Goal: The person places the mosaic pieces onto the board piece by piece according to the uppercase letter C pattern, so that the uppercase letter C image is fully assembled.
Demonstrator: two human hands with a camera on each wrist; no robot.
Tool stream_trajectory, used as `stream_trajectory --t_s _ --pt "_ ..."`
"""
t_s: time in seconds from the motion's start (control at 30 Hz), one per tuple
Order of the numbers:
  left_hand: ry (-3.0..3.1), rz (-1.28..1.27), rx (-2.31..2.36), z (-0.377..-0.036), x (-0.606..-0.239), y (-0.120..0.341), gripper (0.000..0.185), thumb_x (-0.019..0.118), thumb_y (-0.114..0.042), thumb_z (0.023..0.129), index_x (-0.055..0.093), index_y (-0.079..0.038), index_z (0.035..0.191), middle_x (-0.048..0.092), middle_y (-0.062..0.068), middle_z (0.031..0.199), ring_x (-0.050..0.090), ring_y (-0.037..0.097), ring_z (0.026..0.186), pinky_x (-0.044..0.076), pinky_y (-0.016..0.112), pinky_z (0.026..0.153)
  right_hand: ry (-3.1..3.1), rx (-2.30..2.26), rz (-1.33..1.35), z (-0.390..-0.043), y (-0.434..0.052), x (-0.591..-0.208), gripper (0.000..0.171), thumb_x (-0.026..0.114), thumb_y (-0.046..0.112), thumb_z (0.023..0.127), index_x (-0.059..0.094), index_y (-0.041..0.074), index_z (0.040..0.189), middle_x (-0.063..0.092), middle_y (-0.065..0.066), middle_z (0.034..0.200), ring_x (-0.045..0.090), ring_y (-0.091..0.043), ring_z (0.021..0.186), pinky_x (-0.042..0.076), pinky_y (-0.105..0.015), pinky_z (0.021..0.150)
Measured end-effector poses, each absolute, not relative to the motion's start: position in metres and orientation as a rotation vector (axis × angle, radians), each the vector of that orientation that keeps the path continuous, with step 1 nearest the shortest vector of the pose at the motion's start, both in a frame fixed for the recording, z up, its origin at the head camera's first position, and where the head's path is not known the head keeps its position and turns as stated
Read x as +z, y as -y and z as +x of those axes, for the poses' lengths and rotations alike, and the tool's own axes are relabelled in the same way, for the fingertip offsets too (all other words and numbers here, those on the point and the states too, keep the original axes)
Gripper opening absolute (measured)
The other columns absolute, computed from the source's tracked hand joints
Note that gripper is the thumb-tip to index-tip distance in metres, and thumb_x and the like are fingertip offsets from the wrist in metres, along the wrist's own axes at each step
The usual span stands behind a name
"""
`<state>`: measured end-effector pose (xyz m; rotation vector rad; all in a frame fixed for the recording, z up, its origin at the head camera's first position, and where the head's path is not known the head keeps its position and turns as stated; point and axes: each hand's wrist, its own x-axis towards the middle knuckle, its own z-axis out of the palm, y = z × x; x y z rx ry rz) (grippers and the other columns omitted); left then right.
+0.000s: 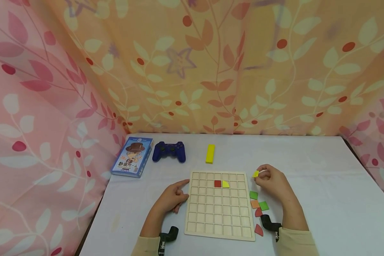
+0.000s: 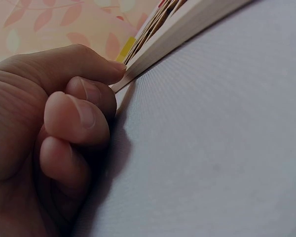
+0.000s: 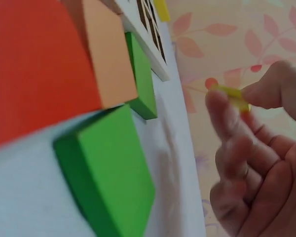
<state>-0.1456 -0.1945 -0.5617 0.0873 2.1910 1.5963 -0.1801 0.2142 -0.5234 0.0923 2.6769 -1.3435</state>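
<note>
A wooden grid board [image 1: 217, 209] lies flat, with a red square tile [image 1: 217, 183] and a yellow quarter-round tile [image 1: 225, 184] side by side in its second row. At the board's left edge is my left hand [image 1: 171, 197], index finger stretched along to the rim and the lower fingers curled under. The left wrist view shows a fingertip against the board's side [image 2: 177, 42]. Off the upper right corner, my right hand [image 1: 272, 182] pinches a small yellow tile [image 3: 234, 94] between thumb and fingertip, raised above the table.
Right of the board lie two green tiles [image 1: 253, 195], an orange tile [image 1: 255, 204] and two red curved tiles [image 1: 259, 230]. Behind it are a yellow block [image 1: 210, 154], a blue game controller [image 1: 169, 152] and a blue game box [image 1: 132, 157]. Patterned curtains [image 1: 211, 71] surround the table.
</note>
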Motion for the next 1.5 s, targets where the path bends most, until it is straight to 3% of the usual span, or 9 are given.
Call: stream_trajectory --t_s 0.23,0.33,0.5,0.6,0.73,0.93,1.17,1.37,1.5 --pt "-2.185 0.082 1.595 -0.146 -0.563 0.194 0.065 0.071 -0.015 0.097 0.046 -0.015 0.156 0.055 0.003 0.057 0.048 0.014 0.035 0.036 0.024 0.035 -2.56 -1.614 -0.038 -0.177 -0.212 -0.517 0.039 0.069 0.002 0.087 0.056 0.001 0.124 0.076 -0.009 0.095 0.065 -0.019 0.088 0.049 -0.024 0.072" --pt "-2.187 0.073 1.594 -0.146 -0.563 0.194 0.065 0.071 -0.015 0.096 0.046 -0.015 0.156 0.055 0.003 0.057 0.048 0.015 0.035 0.036 0.024 0.035 -2.471 -1.748 -0.152 -0.174 -0.207 -0.51 0.039 0.069 0.001 0.091 0.055 -0.001 0.127 0.076 -0.013 0.098 0.068 -0.026 0.092 0.05 -0.023 0.074" --pt "-2.185 0.059 1.592 -0.146 -0.563 0.194 0.065 0.072 -0.016 0.096 0.046 -0.017 0.156 0.055 0.003 0.057 0.048 0.015 0.035 0.036 0.024 0.035 -2.346 -1.961 -0.336 -0.169 -0.194 -0.501 0.036 0.07 -0.002 0.094 0.058 -0.007 0.127 0.074 -0.012 0.096 0.071 -0.025 0.084 0.056 -0.026 0.072" --pt "-2.182 0.06 1.594 -0.146 -0.563 0.194 0.065 0.072 -0.016 0.096 0.046 -0.017 0.156 0.055 0.003 0.058 0.048 0.015 0.035 0.037 0.024 0.035 -2.342 -2.037 -0.43 -0.166 -0.183 -0.498 0.031 0.071 -0.005 0.092 0.064 -0.007 0.122 0.064 -0.006 0.086 0.06 -0.014 0.071 0.052 -0.024 0.062" --pt "-2.184 0.068 1.596 -0.146 -0.563 0.194 0.065 0.072 -0.016 0.096 0.046 -0.018 0.156 0.055 0.003 0.057 0.048 0.015 0.035 0.037 0.024 0.035 -2.296 -2.122 -0.524 -0.164 -0.165 -0.496 0.027 0.072 -0.006 0.092 0.068 -0.007 0.119 0.039 -0.003 0.071 0.033 -0.016 0.058 0.037 -0.028 0.049" --pt "-2.184 0.067 1.596 -0.146 -0.563 0.194 0.065 0.072 -0.017 0.096 0.046 -0.018 0.156 0.055 0.003 0.057 0.048 0.015 0.035 0.037 0.024 0.035 -2.27 -2.158 -0.478 -0.159 -0.135 -0.496 0.029 0.076 0.0 0.091 0.072 -0.003 0.119 0.023 -0.002 0.062 0.019 -0.018 0.052 0.024 -0.028 0.045" --pt "-2.179 0.057 1.604 -0.146 -0.563 0.194 0.065 0.073 -0.017 0.096 0.047 -0.017 0.155 0.055 0.003 0.057 0.048 0.015 0.035 0.037 0.024 0.035 -2.241 -2.156 -0.364 -0.153 -0.107 -0.503 0.032 0.08 0.007 0.089 0.075 0.002 0.12 0.027 0.005 0.056 0.022 -0.007 0.051 0.023 -0.022 0.047" --pt "-2.17 0.064 1.609 -0.146 -0.564 0.194 0.065 0.073 -0.017 0.096 0.047 -0.018 0.155 0.055 0.002 0.057 0.048 0.015 0.035 0.037 0.024 0.035 -2.24 -2.16 -0.299 -0.15 -0.093 -0.51 0.034 0.082 0.012 0.089 0.076 0.003 0.121 0.028 0.004 0.053 0.021 -0.007 0.047 0.022 -0.021 0.045" --pt "-2.172 0.075 1.607 -0.147 -0.564 0.195 0.065 0.072 -0.017 0.096 0.047 -0.018 0.156 0.055 0.003 0.057 0.048 0.014 0.035 0.037 0.024 0.035 -2.409 -2.018 -0.217 -0.15 -0.086 -0.519 0.034 0.083 0.017 0.088 0.077 0.01 0.121 0.03 0.005 0.051 0.022 -0.007 0.045 0.02 -0.021 0.044"
